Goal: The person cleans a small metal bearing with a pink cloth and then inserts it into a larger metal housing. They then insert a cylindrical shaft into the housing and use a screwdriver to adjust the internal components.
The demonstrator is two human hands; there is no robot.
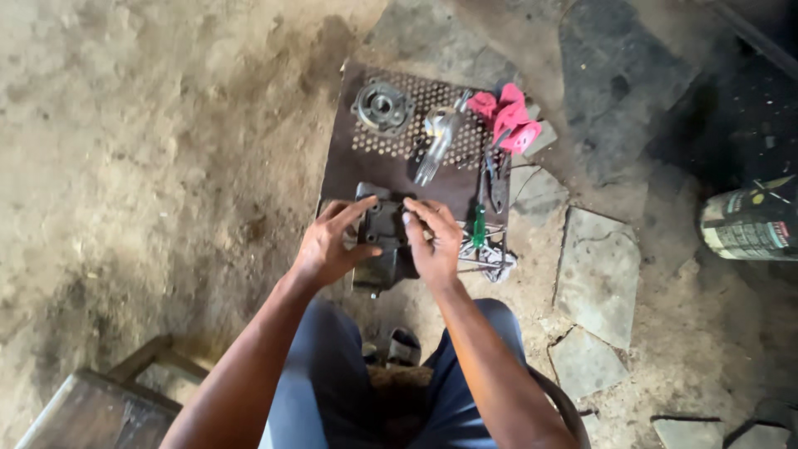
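Observation:
A dark grey metal housing (384, 237) rests at the near edge of a brown perforated metal plate (345, 154). My left hand (328, 245) grips its left side, fingers spread over the top. My right hand (434, 241) holds the right side, fingertips pressed on its upper face. Farther back on the plate lie a round flanged metal part (381, 106) and a shiny splined shaft piece (436, 137).
A pink-red rag (507, 118) lies at the plate's far right corner, with pliers (496, 179) and a green-handled screwdriver (479, 220) beside it. A can (748, 220) lies at right. Stone slabs (598, 270) and dirt surround. A wooden stool (100, 407) sits at lower left.

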